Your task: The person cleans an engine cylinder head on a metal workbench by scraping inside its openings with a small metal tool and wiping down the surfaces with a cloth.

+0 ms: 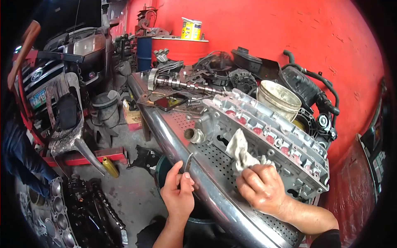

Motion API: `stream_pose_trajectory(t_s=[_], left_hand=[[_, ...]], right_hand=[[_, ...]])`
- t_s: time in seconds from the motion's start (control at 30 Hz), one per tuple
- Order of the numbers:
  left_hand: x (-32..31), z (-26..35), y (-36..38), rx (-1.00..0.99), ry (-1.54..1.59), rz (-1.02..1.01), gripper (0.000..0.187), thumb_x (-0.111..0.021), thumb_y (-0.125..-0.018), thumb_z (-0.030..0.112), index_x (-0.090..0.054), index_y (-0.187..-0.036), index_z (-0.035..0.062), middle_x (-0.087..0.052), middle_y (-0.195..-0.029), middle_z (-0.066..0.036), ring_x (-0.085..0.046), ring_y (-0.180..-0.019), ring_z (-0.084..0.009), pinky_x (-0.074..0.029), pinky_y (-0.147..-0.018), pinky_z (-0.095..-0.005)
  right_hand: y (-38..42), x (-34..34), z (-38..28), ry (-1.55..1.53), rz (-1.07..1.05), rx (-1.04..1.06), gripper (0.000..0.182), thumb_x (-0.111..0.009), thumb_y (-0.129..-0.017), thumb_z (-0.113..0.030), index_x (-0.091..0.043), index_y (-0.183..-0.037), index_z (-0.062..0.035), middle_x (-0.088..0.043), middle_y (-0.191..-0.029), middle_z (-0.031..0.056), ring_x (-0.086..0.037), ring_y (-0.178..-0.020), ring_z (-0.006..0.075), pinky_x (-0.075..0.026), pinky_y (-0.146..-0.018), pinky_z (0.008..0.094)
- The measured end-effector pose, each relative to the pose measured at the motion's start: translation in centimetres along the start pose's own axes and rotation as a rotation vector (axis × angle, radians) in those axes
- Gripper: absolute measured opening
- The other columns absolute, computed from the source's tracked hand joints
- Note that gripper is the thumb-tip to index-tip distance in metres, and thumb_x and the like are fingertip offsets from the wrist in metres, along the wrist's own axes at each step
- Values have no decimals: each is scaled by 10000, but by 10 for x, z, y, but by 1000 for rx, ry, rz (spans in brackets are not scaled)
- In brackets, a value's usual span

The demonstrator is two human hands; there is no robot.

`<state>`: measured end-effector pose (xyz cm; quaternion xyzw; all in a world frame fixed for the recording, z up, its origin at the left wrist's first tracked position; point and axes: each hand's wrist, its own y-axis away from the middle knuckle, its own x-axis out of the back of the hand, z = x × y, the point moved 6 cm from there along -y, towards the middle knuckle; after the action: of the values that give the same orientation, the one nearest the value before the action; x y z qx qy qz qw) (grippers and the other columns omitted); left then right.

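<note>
Filling the background, a red-painted wall (pixel 256 29) stands behind my perforated steel workbench (pixel 215 159), whose rounded polished front rail (pixel 173 136) runs from upper left to lower right. Parked at far left is a dark car (pixel 62 53) with its bonnet raised; a person in blue trousers (pixel 16 153) stands beside it at the frame edge. On the concrete floor at lower left lies a bare grey engine block (pixel 49 211) with open cylinder bores.

Lying along the bench is a long aluminium cylinder head (pixel 269 136) with red-tinted pockets in a row. Behind it sit a worn cream plastic bucket (pixel 279 99), black rubber hoses (pixel 314 82), and a steel camshaft with a toothed gear (pixel 182 84). A yellow tin (pixel 191 29) rests on a red shelf farther back.

My right hand (pixel 262 188) is clenched on a crumpled dirty white rag (pixel 242 151), pressing it against the near side of the cylinder head at the bench edge. My left hand (pixel 178 192), held just in front of the rail, pinches a thin curved metal piece (pixel 189 161) between thumb and fingers; I cannot tell exactly what that piece is.
</note>
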<state>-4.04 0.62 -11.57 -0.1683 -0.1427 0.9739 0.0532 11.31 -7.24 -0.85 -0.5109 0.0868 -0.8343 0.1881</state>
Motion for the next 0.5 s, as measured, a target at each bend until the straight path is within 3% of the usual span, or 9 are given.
stream_pose_trajectory(t_s=[0.03,0.17,0.2,0.27,0.33,0.37,0.47,0.5], left_hand=[[1,10,-2,-60,-28,-1,281,-568,-1023,15,-597,-1298,-42,-643,-771,-31,-573,-643,-65,-490,-592,-215],[2,0,-8,11,-37,-30,270,-579,-1028,26,-599,-1286,-49,-657,-782,-33,-582,-652,-65,-494,-593,-216],[0,0,-11,40,16,-23,258,-585,-1030,32,-603,-1274,-50,-657,-785,-32,-581,-650,-64,-495,-591,-217],[-5,1,-13,70,83,-12,246,-590,-1033,38,-608,-1262,-52,-658,-787,-32,-581,-648,-63,-495,-589,-217],[-7,1,-11,82,117,10,226,-614,-1010,16,-655,-1222,-53,-671,-782,-30,-581,-639,-66,-495,-585,-228],[-7,1,-10,94,110,-10,213,-596,-1036,37,-628,-1226,-54,-656,-783,-35,-577,-635,-63,-499,-584,-221],[1,3,-12,72,89,7,211,-598,-1035,38,-631,-1222,-54,-655,-783,-34,-577,-636,-64,-499,-584,-219],[5,3,-13,71,111,17,212,-599,-1035,39,-633,-1224,-52,-657,-791,-36,-580,-638,-66,-499,-584,-218]], right_hand=[[-9,3,0,91,11,29,308,-582,-889,-164,-669,-1148,-23,-619,-1291,181,-578,-1232,379,-421,-1079,474],[-22,9,-6,435,-2,143,321,-568,-908,-240,-673,-1116,-19,-633,-1283,173,-583,-1249,367,-400,-1094,472],[-27,-5,-9,532,-144,193,364,-490,-990,-249,-633,-1217,-3,-593,-1385,215,-515,-1361,407,-292,-1191,513],[-32,-7,-15,569,-133,222,317,-519,-963,-230,-623,-1176,-19,-632,-1278,198,-559,-1295,384,-329,-1169,501],[-31,-8,-6,426,-125,297,252,-552,-933,-216,-609,-1114,-50,-649,-1123,156,-593,-1220,360,-357,-1151,489],[-32,-4,-3,363,-14,291,176,-581,-902,-205,-597,-1032,-87,-629,-994,105,-624,-1122,322,-396,-1113,467],[-45,0,0,194,-36,228,180,-603,-843,-162,-594,-1007,-89,-604,-963,108,-628,-1050,308,-451,-1054,429],[-48,-2,6,24,-135,180,141,-611,-838,-149,-609,-968,-93,-601,-952,102,-623,-977,284,-486,-947,408]])
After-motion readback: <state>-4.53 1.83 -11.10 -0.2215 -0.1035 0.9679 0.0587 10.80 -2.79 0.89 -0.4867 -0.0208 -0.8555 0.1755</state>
